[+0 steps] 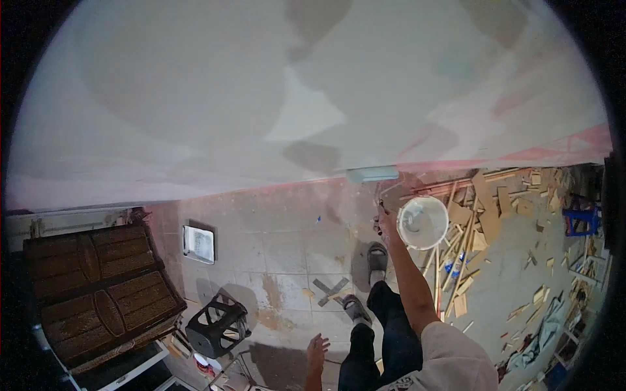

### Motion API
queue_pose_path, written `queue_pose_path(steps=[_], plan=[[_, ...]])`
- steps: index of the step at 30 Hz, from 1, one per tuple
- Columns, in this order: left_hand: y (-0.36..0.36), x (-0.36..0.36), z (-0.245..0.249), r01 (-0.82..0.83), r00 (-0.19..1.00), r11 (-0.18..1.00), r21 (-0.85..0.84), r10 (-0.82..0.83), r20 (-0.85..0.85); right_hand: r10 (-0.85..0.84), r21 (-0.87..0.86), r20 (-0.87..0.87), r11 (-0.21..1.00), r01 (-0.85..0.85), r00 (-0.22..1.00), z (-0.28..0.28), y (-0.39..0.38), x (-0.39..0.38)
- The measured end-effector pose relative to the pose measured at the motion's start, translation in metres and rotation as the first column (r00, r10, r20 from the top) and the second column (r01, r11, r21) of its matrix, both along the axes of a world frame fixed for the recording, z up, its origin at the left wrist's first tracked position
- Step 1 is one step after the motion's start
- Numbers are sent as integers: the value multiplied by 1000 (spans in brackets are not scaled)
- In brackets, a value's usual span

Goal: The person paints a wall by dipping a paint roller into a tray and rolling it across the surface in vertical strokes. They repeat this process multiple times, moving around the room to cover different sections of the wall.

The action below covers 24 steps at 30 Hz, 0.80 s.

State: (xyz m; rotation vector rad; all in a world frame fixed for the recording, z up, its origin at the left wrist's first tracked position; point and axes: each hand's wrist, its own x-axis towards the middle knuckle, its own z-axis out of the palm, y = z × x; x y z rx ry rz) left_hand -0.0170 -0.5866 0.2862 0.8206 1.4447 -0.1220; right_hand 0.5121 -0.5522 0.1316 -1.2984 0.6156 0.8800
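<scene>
My right hand (386, 220) is closed round the handle of a paint roller, at the end of my outstretched arm. The roller's pale blue-green sleeve (373, 174) lies against the lower part of the pale wall (215, 130). Just right of that hand is a white bucket (422, 223), its inside coated white. Low in the view, my left hand (317, 348) hangs with its fingers apart, holding nothing.
Wood scraps (479, 228) litter the floor at right. A metal tray (198, 244), a black stool (218, 324) and a dark carved wooden panel (98, 287) are at left. A grey cross (331, 291) lies near my feet.
</scene>
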Motion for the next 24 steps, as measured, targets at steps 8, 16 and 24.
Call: queue_pose_path(steps=[8,16,24], plan=[[-25,-32,56,109,994,994,-1,-109,16,98,84,166,990,-113,981,216,-34,-44],[37,7,97,205,969,968,148,-222,109,84,180,170,977,-114,982,398,-58,-71],[43,6,105,192,977,973,131,-203,72,-4,280,183,959,-48,983,462,-59,-79]])
